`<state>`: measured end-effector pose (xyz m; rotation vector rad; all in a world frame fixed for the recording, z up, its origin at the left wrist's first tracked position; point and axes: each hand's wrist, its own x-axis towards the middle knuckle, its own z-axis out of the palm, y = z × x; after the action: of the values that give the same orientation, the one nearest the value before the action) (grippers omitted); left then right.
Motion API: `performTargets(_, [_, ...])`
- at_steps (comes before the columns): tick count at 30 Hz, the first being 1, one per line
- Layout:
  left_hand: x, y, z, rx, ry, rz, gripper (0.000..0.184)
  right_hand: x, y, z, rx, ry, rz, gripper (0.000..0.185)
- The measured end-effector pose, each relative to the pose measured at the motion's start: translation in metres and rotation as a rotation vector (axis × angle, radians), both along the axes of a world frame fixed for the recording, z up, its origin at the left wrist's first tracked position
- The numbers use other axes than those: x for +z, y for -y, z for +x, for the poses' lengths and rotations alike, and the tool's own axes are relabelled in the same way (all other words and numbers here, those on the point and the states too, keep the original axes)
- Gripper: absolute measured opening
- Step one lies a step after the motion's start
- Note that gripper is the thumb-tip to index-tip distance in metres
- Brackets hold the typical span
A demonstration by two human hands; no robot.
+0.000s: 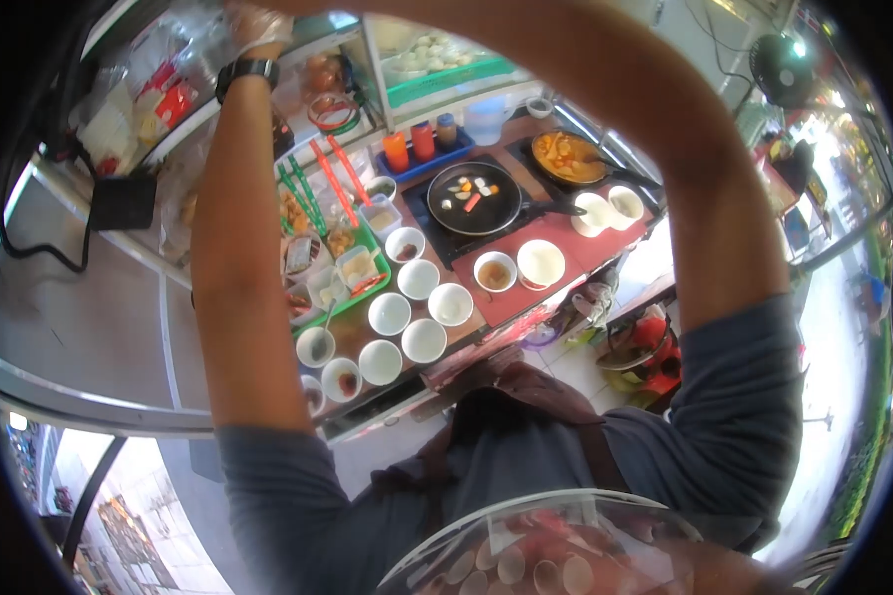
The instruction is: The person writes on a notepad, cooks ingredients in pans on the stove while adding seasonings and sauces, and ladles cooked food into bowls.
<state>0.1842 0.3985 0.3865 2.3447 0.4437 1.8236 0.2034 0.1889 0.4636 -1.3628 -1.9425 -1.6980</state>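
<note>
My left hand (258, 28), in a clear plastic glove with a dark watch (248, 71) at the wrist, reaches up to the top edge of the head view. Its fingers are cut off or blurred, so what it holds cannot be made out. Clear plastic bags (193, 45) and red-and-white packets (174, 99) lie on the shelf beside it. My right forearm (526, 30) arches across the top toward the left hand, its hand beyond the frame. Below the arms, a black frying pan (474, 213) holds several small orange and white pieces.
A second pan (569, 159) contains orange food in sauce. Several white bowls (424, 340) cover the counter front, some with dark sauce. A green tray (372, 288) carries containers and tongs (335, 183). Bottles stand in a blue tray (427, 159). A fan (782, 71) hangs upper right.
</note>
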Motion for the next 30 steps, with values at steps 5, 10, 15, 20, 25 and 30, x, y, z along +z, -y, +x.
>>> performTargets(5, [-0.003,-0.004,-0.005,0.153,-0.004,0.134,0.058,-0.093,0.133,-0.055,0.252,-0.371,-0.333,0.016])
performTargets(10, [0.01,-0.007,-0.014,0.329,-0.089,0.061,0.059,-0.202,0.247,-0.04,0.591,-0.399,-1.098,0.014])
performTargets(15, [0.018,-0.069,-0.056,0.429,-0.286,-0.099,0.059,-0.278,0.321,0.082,0.516,-0.712,-1.434,0.018])
performTargets(20, [-0.013,0.025,-0.097,0.136,-0.06,-0.266,0.056,-0.354,0.397,0.296,0.248,-1.255,-0.975,0.022])
performTargets(25, [-0.066,0.221,-0.061,0.486,0.153,-0.147,0.044,-0.451,0.444,0.48,-0.513,-1.224,-0.652,0.032])
performTargets(30, [-0.201,0.346,-0.005,0.28,0.066,-0.167,0.03,-0.472,0.445,0.516,-0.565,-1.292,-0.746,0.027])
